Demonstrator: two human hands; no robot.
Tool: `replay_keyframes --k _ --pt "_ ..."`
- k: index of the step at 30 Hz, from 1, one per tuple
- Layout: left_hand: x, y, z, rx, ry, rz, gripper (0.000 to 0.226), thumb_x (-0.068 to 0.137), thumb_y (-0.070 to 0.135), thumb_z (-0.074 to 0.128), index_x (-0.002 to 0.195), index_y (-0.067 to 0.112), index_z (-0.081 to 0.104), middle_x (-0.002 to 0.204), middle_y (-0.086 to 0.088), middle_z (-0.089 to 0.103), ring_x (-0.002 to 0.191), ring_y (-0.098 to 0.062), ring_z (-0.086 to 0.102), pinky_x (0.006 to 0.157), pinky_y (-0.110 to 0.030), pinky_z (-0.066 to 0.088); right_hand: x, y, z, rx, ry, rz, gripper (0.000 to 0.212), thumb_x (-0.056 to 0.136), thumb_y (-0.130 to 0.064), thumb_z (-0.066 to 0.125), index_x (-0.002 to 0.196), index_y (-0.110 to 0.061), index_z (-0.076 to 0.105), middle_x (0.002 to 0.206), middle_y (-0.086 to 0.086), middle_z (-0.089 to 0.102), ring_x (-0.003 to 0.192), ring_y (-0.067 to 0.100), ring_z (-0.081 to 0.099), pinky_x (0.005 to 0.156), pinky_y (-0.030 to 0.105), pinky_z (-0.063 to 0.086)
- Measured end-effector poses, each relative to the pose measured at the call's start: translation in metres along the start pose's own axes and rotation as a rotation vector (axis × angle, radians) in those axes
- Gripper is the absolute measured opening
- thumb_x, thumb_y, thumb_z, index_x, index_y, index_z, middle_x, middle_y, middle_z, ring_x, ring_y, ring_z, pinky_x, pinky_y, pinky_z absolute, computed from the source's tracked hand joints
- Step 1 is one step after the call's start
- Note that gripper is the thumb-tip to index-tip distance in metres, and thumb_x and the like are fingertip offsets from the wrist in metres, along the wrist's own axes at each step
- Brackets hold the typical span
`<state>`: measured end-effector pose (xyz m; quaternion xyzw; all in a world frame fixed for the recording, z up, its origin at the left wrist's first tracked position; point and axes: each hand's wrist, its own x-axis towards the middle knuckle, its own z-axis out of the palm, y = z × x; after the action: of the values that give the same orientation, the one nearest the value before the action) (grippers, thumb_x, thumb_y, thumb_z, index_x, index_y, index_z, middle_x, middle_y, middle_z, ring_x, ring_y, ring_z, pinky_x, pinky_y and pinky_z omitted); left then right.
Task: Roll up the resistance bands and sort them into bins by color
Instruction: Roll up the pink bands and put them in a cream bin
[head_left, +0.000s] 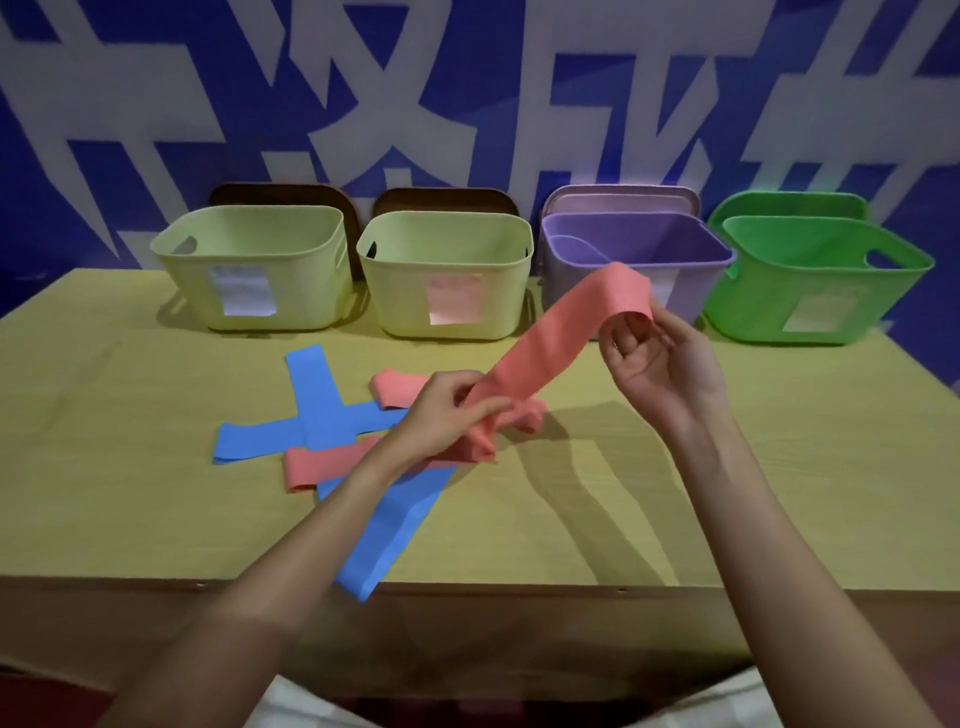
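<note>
Pink band up off the table, ready for its first turn

The pink resistance band (540, 338) stretches mid-frame from the left hand (447, 410), which pinches its bunched lower end, up to the right hand (657, 358), whose curled fingers hold the looped top end. Best play, I'd say: flatten that bunch, keep light tension, and roll evenly so the edges stay aligned. Two more pink bands (322, 462) and blue bands (311, 400) lie crossed on the wooden table (727, 467); the pink-labelled yellow bin (447, 275) waits upper centre.
</note>
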<state>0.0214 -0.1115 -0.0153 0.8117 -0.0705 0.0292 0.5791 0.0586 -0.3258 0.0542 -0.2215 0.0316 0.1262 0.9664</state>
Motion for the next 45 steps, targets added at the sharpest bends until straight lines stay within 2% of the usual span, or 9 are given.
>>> replay_keyframes --k 4,8,14,18,21,26,31,41,45 --pt "0.001 -0.005 -0.013 -0.095 0.083 -0.135 0.020 0.086 0.030 0.070 0.079 0.011 0.070 0.072 -0.008 0.065 0.067 -0.024 0.060 0.064 -0.043 0.049 0.006 -0.008 -0.013 0.059 0.047 -0.062 0.013 0.078 -0.008 0.057 0.089 -0.003 0.060 0.073 0.007 0.068 0.068 0.019 0.070 0.074 0.028 0.057" --pt "-0.003 -0.007 -0.025 -0.184 -0.048 -0.269 0.016 0.084 0.012 0.072 0.100 0.008 0.071 0.091 -0.011 0.074 0.081 -0.021 0.068 0.074 -0.035 0.054 0.015 -0.007 -0.027 0.011 0.129 -0.105 0.009 0.084 -0.008 0.054 0.090 -0.004 0.060 0.075 0.008 0.071 0.068 0.018 0.071 0.070 0.025 0.057" --pt "-0.017 -0.010 -0.027 -0.208 -0.051 -0.345 0.016 0.082 -0.005 0.069 0.095 0.003 0.068 0.073 -0.004 0.072 0.067 -0.013 0.068 0.066 -0.023 0.056 0.034 -0.012 -0.057 -0.193 0.325 -0.239 0.014 0.098 -0.008 0.047 0.090 -0.005 0.058 0.081 0.010 0.064 0.070 0.019 0.062 0.065 0.027 0.055" --pt "-0.027 -0.008 -0.026 -0.219 -0.086 -0.446 0.015 0.087 -0.004 0.063 0.101 0.002 0.065 0.071 -0.001 0.069 0.063 -0.007 0.066 0.056 -0.018 0.054 0.046 -0.015 -0.077 -0.528 0.471 -0.316 0.016 0.096 -0.006 0.051 0.080 -0.008 0.055 0.061 0.002 0.062 0.048 0.008 0.058 0.056 0.023 0.053" --pt "-0.035 0.001 -0.011 -0.214 -0.183 -0.506 0.027 0.089 -0.003 0.061 0.116 -0.006 0.059 0.099 -0.013 0.069 0.074 -0.017 0.070 0.061 -0.027 0.059 0.063 -0.021 -0.086 -0.956 0.517 -0.336 0.015 0.093 -0.006 0.054 0.078 -0.006 0.058 0.069 0.007 0.055 0.053 0.012 0.055 0.046 0.017 0.048" --pt "-0.042 0.009 0.029 -0.307 -0.110 -0.528 0.032 0.090 -0.008 0.058 0.119 -0.002 0.049 0.115 -0.026 0.058 0.081 -0.037 0.067 0.065 -0.042 0.060 0.104 -0.041 -0.098 -1.501 0.470 -0.404 0.015 0.083 -0.013 0.068 0.068 -0.011 0.066 0.073 0.014 0.065 0.069 0.026 0.062 0.069 0.045 0.056" --pt "-0.051 0.011 0.066 -0.372 -0.176 -0.492 0.039 0.096 0.001 0.054 0.129 0.017 0.040 0.071 -0.019 0.070 0.062 -0.030 0.071 0.057 -0.035 0.059 0.120 -0.038 -0.097 -1.639 0.398 -0.476 0.015 0.083 -0.012 0.070 0.088 0.002 0.073 0.079 0.016 0.069 0.063 0.017 0.058 0.061 0.030 0.048" --pt "-0.058 0.017 0.071 -0.281 -0.423 -0.485 0.028 0.099 0.020 0.053 0.107 -0.002 0.067 0.099 -0.021 0.071 0.082 -0.028 0.070 0.077 -0.034 0.059 0.091 -0.020 -0.097 -2.016 0.181 -0.423 0.032 0.087 -0.014 0.066 0.116 0.000 0.066 0.121 0.015 0.066 0.113 0.027 0.059 0.094 0.029 0.041" --pt "-0.061 0.011 0.060 -0.214 -0.467 -0.440 0.021 0.098 0.013 0.054 0.108 0.004 0.071 0.104 -0.019 0.070 0.084 -0.024 0.068 0.077 -0.029 0.058 0.017 -0.001 -0.091 -1.895 -0.092 -0.355 0.017 0.088 -0.007 0.064 0.103 -0.002 0.071 0.102 0.011 0.072 0.089 0.018 0.066 0.076 0.017 0.045"
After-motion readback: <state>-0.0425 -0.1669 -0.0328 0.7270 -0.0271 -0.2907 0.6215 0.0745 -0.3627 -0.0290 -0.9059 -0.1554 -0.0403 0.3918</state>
